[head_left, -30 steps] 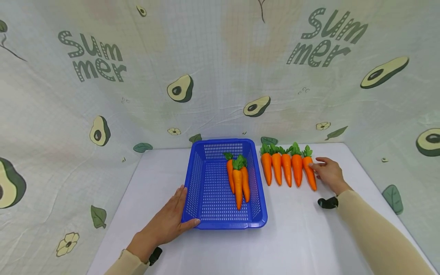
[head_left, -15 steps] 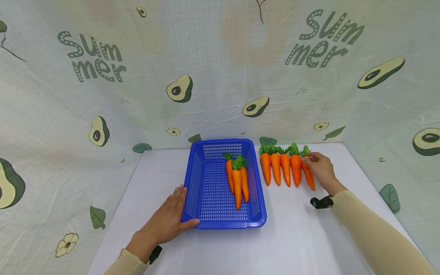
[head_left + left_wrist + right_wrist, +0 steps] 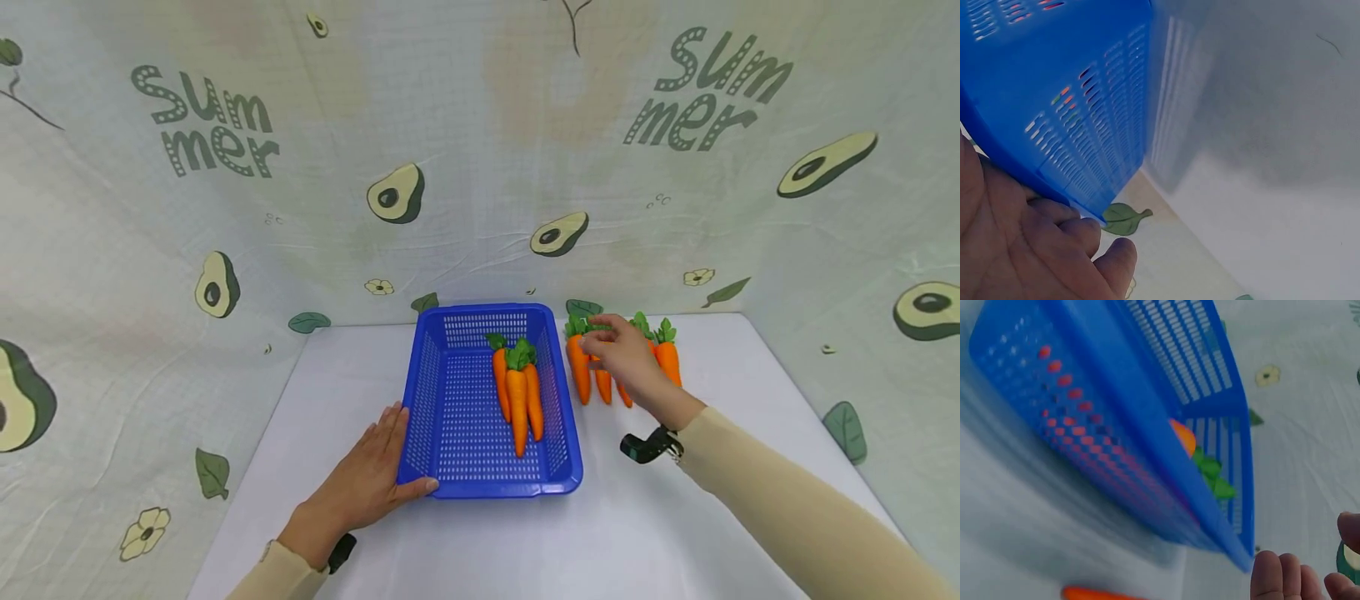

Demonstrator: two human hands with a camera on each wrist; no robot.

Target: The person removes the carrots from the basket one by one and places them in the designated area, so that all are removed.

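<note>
My left hand (image 3: 363, 479) rests against the front left corner of a blue plastic basket (image 3: 487, 490), fingers straight along its side and thumb on the front rim. Three carrots (image 3: 517, 408) with green tops lie inside, toward the basket's right. To the right, several more carrots (image 3: 579, 375) lie in a row on the table. Over that row is my right hand (image 3: 633, 358), partly covering the middle ones. In the right wrist view its fingers (image 3: 1267, 575) and thumb are apart, with nothing seen between them.
A white table (image 3: 480, 550) lies under everything. Behind and beside it hangs a pale cloth (image 3: 480, 150) printed with avocados, leaves and lettering. Dark straps with small devices (image 3: 647, 446) sit at both wrists.
My right hand has moved left from the rightmost carrot, across the row toward the basket. That carrot now stands more upright, closer to its neighbour. My left hand has stayed in place.
</note>
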